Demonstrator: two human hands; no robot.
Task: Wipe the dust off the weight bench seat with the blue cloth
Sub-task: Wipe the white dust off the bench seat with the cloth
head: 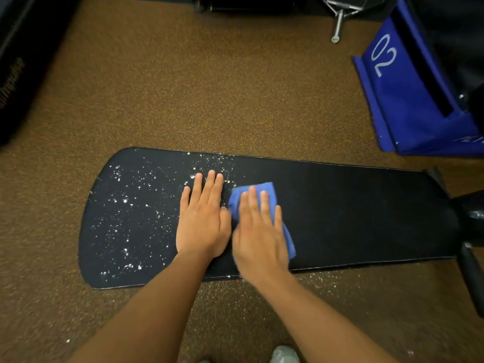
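Black bench seat [340, 210] lengthwise left-right, rounded end left.

Head view — steep downward, close over bench seat [340, 210].

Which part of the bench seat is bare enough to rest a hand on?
Bench seat: bare from the blue cloth to the metal frame. Crowded mid-seat by left hand and right hand pressing the cloth; white dust covers the rounded end.
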